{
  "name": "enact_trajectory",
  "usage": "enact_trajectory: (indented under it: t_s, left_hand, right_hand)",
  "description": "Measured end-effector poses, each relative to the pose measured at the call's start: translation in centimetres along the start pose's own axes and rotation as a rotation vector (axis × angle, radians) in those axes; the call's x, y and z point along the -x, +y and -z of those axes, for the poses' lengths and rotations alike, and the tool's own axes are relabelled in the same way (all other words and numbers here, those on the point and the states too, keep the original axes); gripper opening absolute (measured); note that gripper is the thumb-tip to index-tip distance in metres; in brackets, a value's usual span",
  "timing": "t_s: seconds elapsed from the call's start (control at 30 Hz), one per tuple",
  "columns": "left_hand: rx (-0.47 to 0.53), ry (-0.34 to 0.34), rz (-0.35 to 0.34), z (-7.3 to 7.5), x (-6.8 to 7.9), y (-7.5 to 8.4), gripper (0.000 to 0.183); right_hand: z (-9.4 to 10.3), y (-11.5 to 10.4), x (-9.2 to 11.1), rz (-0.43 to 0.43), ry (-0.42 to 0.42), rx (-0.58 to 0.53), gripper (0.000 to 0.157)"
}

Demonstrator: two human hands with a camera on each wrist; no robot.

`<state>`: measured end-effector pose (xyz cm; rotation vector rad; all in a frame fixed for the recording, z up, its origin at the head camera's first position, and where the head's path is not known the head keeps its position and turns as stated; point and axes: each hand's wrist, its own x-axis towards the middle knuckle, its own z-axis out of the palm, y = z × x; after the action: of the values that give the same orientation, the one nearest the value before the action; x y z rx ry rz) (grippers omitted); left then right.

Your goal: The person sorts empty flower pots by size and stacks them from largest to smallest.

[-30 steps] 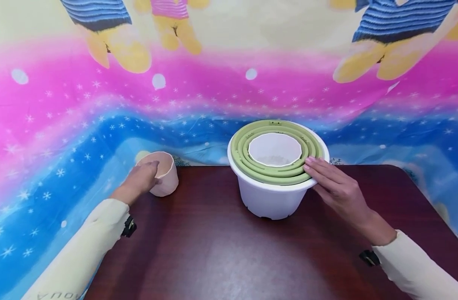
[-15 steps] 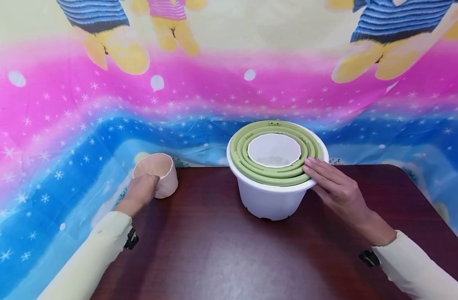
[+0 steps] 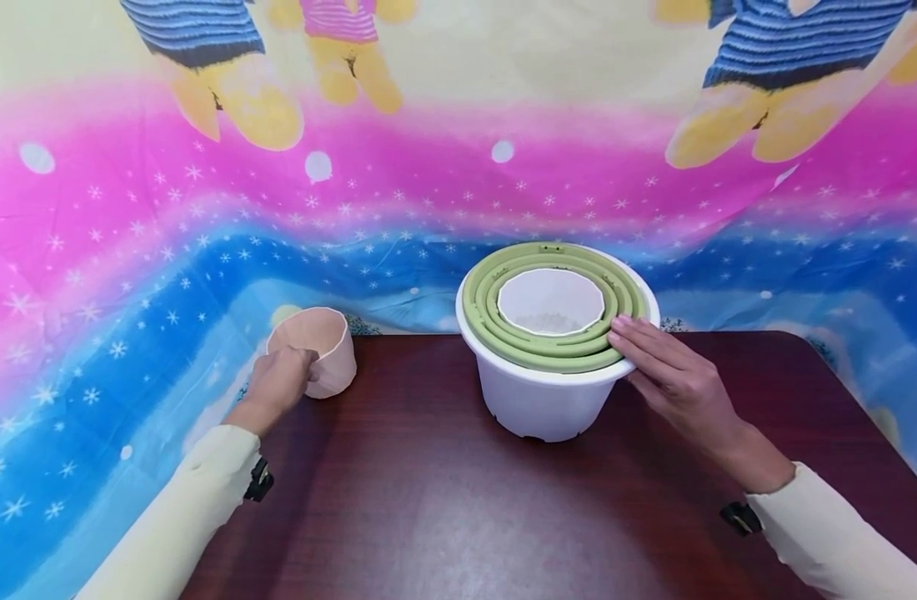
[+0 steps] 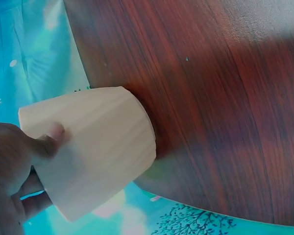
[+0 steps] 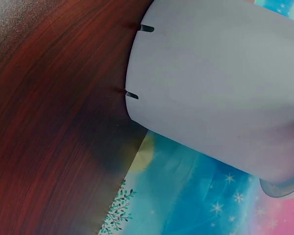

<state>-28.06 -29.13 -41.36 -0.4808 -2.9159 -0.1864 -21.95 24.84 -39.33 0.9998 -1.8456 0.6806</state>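
Note:
A pale pinkish-beige flowerpot (image 3: 334,360) with a faceted wall stands near the back left of the table. My left hand (image 3: 280,382) pinches its near-left rim; in the left wrist view the thumb lies against the outer wall of the flowerpot (image 4: 98,142). To the right stands a large white flowerpot (image 3: 544,402) with green-rimmed pots (image 3: 552,354) and a white faceted pot (image 3: 552,292) nested inside it. My right hand (image 3: 679,379) grips this stack at its right rim, fingers on top, thumb side below. Notches show along the base of the white flowerpot (image 5: 206,83).
The dark red-brown wooden table (image 3: 443,517) has a rounded back right corner. Behind it hangs a patterned cloth (image 3: 398,200) in pink and blue, reaching down past the table's edges.
My left hand has dropped slightly and closed its fingers on the beige flowerpot's rim, where they were spread over it before. The right hand and the stacked pots have stayed put.

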Motion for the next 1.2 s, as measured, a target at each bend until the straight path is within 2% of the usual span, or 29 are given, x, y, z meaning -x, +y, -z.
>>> enact_trajectory:
  t_s: [0.17,0.4,0.83,1.03,1.2]
  left_hand:
    - [-0.043,0.041,-0.016,0.1,0.1,-0.1,0.033]
    - [-0.053,0.101,-0.029,0.8,0.0,0.0,0.031]
    - [-0.106,0.278,-0.116,3.6,-1.0,1.0,0.024]
    - [-0.102,0.302,-0.122,5.0,-1.2,1.9,0.023]
    - [-0.112,0.357,-0.124,5.8,-1.3,2.4,0.024]
  right_hand:
    - [0.0,0.0,0.0,0.003,0.003,0.001,0.038]
    - [0.0,0.0,-0.2,0.005,0.015,-0.008,0.036]
    - [-0.1,0.0,-0.4,0.007,0.017,-0.013,0.036]
    - [0.0,0.0,-0.2,0.0,0.008,-0.01,0.038]
    - [0.1,0.1,0.0,0.0,-0.002,-0.004,0.037]
